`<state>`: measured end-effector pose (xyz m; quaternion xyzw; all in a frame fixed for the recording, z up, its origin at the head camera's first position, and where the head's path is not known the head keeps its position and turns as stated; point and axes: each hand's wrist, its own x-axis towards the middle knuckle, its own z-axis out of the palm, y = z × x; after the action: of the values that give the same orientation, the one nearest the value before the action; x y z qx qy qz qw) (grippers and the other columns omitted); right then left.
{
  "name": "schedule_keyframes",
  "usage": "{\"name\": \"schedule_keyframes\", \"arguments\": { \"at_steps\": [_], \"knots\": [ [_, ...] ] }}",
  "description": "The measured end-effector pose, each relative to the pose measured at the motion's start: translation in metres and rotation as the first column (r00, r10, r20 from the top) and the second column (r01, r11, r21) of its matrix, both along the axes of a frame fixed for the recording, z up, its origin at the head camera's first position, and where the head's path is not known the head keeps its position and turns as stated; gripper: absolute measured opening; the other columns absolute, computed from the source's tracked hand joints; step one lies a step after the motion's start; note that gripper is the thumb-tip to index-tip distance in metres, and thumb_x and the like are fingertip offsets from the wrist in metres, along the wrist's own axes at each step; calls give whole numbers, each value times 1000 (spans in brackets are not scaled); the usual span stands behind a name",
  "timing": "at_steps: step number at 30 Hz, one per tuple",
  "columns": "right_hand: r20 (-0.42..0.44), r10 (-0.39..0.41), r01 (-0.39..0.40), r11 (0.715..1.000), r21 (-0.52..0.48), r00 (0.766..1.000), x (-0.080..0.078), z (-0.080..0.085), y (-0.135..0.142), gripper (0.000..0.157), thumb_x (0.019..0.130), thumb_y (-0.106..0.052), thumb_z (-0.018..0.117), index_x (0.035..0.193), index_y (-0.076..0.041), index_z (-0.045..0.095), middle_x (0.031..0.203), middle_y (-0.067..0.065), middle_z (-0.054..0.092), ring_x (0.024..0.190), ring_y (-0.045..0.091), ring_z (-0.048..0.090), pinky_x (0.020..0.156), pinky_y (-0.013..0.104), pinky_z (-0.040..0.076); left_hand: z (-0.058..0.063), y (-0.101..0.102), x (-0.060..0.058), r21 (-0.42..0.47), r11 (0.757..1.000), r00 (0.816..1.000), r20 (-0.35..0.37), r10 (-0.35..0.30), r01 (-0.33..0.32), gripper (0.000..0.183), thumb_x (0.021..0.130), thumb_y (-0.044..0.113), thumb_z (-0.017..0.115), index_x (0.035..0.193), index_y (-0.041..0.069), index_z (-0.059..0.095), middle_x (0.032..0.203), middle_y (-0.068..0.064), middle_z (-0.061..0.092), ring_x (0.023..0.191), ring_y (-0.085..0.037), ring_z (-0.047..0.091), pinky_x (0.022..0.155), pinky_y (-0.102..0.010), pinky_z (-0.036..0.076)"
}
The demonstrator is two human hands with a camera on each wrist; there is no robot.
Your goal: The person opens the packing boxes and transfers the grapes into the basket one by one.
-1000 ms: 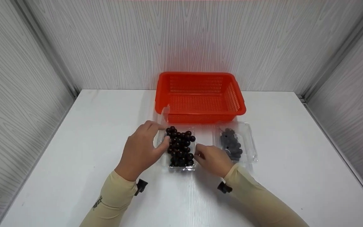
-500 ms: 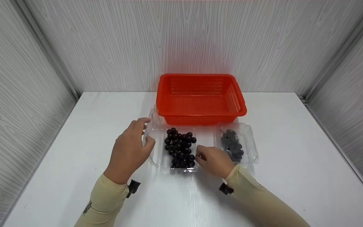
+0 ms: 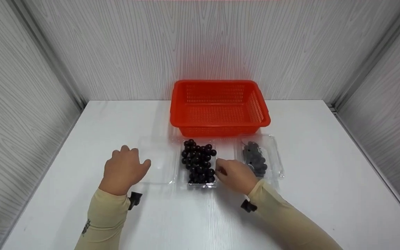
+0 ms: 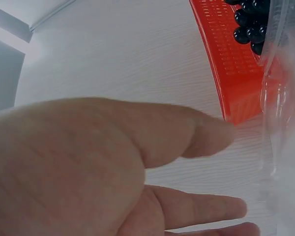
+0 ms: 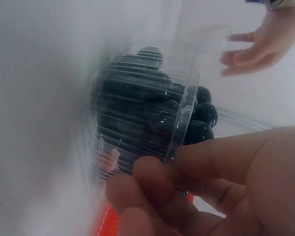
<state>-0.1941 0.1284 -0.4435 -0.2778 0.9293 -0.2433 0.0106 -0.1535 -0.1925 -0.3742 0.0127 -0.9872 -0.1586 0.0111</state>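
A clear plastic clamshell box (image 3: 202,186) stands on the table with its lid (image 3: 158,175) laid out flat to the left. In it lies a bunch of dark, glossy grapes (image 3: 198,159), some bulging above the rim. My right hand (image 3: 236,175) pinches the box's right rim between thumb and fingers; the ribbed side wall (image 5: 137,105) shows close up in the right wrist view. My left hand (image 3: 123,172) is just left of the lid, palm down, fingers extended and thumb apart, holding nothing. The left wrist view shows the thumb (image 4: 206,135) beside the clear plastic.
A red perforated basket (image 3: 221,130) stands right behind the box. To the right of my right hand, a second clear clamshell box (image 3: 273,152) holds dark grapes (image 3: 254,159) under its plastic. Grey wood-grain panels (image 3: 207,41) enclose the table at the back and sides.
My left hand has moved left, away from the grapes, as the lid swung from upright down to flat on the left. The right hand has stayed at the rim.
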Motion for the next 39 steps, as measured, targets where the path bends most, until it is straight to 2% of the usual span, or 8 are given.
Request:
{"name": "schedule_keyframes", "arguments": {
  "at_steps": [4, 9, 12, 16, 18, 24, 33, 39],
  "knots": [
    [-19, 10, -10, 1000, -1, 1000, 0, -1, 0, 18, 94, -5, 65, 81, -15, 57, 63, -8, 43, 59, 10, 43, 55, 29, 38, -6, -2, -3, -11, 999, 995, 95, -34, 35, 52, 97, 34, 62, 119, -14, 65, 101, -30, 61, 92, -51, 62, 73, -60, 55],
    [-16, 15, -15, 1000, -4, 1000, 1, -2, 1, 18, 94, -4, 66, 82, -15, 58, 64, -7, 45, 59, 10, 44, 55, 28, 39, -11, 4, -8, 26, 984, 977, 120, -179, 177, 58, 99, 33, 64, 139, -7, 57, 128, -32, 60, 116, -50, 60, 96, -62, 51],
    [-22, 15, -15, 1000, 2, 1000, 1, -1, 1, 16, 94, -5, 66, 83, -15, 59, 65, -7, 47, 60, 11, 46, 56, 29, 39, -13, 11, -12, 74, 963, 959, 90, -267, 261, 57, 99, 31, 65, 145, -1, 55, 139, -28, 57, 127, -46, 56, 105, -60, 46],
    [-32, 6, -6, 1000, 10, 999, 0, 0, 1, 15, 94, -5, 66, 84, -15, 60, 66, -6, 50, 60, 12, 47, 56, 30, 40, -15, 24, -22, 95, 941, 946, -12, -324, 324, 59, 97, 30, 68, 148, 5, 53, 138, -21, 59, 125, -39, 58, 105, -54, 49],
    [-31, 3, -3, 1000, 10, 1000, 0, 1, 1, 15, 94, -5, 66, 85, -15, 61, 66, -6, 50, 60, 12, 47, 57, 30, 41, -17, 30, -26, 108, 933, 940, -33, -341, 342, 67, 94, 35, 73, 152, 9, 50, 138, -18, 58, 124, -37, 59, 102, -54, 51],
    [-15, 8, -8, 1000, 5, 1000, 0, 0, 0, 14, 94, -6, 67, 85, -14, 61, 66, -5, 51, 61, 12, 48, 57, 30, 41, -28, 45, -30, 157, 936, 944, 55, -326, 315, 104, 76, 49, 89, 161, 19, 38, 146, -15, 54, 124, -37, 57, 98, -56, 52],
    [-17, 16, -16, 1000, 8, 1000, 2, -1, 0, 14, 94, -6, 67, 86, -14, 61, 67, -6, 51, 60, 11, 48, 56, 29, 41, -44, 58, -27, 116, 960, 957, 109, -267, 255, 117, 68, 55, 93, 159, 7, 39, 140, -24, 56, 120, -43, 59, 94, -57, 54],
    [-2, 11, -11, 1000, 12, 1000, 1, 0, 0, 15, 94, -6, 67, 85, -14, 60, 66, -6, 49, 60, 11, 46, 56, 29, 39, -49, 63, -26, 110, 961, 959, 106, -264, 253, 117, 65, 56, 95, 157, 6, 42, 131, -24, 61, 111, -43, 62, 89, -56, 55]
  ]
}}
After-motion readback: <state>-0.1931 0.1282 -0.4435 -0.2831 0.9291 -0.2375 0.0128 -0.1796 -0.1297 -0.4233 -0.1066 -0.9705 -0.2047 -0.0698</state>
